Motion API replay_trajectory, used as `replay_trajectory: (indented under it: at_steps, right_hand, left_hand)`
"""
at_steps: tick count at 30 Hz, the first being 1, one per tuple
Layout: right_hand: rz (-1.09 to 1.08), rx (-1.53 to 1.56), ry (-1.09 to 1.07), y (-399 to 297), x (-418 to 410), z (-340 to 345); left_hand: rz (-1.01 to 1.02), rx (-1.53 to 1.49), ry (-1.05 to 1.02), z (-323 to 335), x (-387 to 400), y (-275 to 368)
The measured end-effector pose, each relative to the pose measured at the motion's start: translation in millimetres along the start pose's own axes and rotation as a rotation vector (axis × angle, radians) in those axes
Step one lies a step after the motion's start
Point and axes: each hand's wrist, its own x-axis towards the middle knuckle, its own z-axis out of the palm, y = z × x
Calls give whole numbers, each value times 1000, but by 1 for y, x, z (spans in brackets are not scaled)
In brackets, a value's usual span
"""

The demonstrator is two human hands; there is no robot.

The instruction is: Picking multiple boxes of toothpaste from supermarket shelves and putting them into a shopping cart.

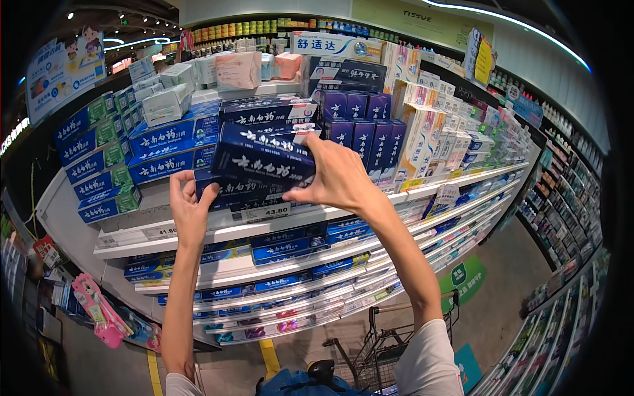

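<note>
My right hand (339,171) grips the right end of a dark navy toothpaste box (260,161), thumb below and fingers over the top. The box tilts slightly, its top and long front face visible. Just beneath it is a second navy toothpaste box (242,192) at the front of the upper shelf. My left hand (190,205) pinches that box's left end, thumb on its front face. Behind both hands, more navy toothpaste boxes (270,111) lie stacked. Upright purple-blue toothpaste boxes (361,136) stand to the right of the stack.
Bright blue boxes (171,136) and green-ended boxes (101,185) are stacked on the left. White Sensodyne cartons (418,131) stand on the right. A price strip (267,213) edges the shelf, with stocked tiers below. A wire shopping cart (386,346) is by my right side.
</note>
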Motion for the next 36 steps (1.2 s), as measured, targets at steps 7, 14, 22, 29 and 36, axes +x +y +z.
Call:
replay_trajectory:
  at_steps: [7, 14, 22, 29, 36]
  right_hand:
    - [-260, 141, -178, -39, -70, 14]
    - [147, 589, -507, -55, -133, 40]
    - [269, 830, -382, -79, -180, 73]
    - [481, 1086, -226, -130, -212, 101]
    - [659, 1270, -334, -126, -223, 117]
  left_hand:
    - [-196, -153, 13, -4, -69, 11]
    - [-329, -236, 122, 12, -119, 12]
    - [-412, -58, 146, 29, -120, 7]
    - [-545, -252, 248, 30, -147, -21]
    - [-679, -330, 218, 24, -158, -37]
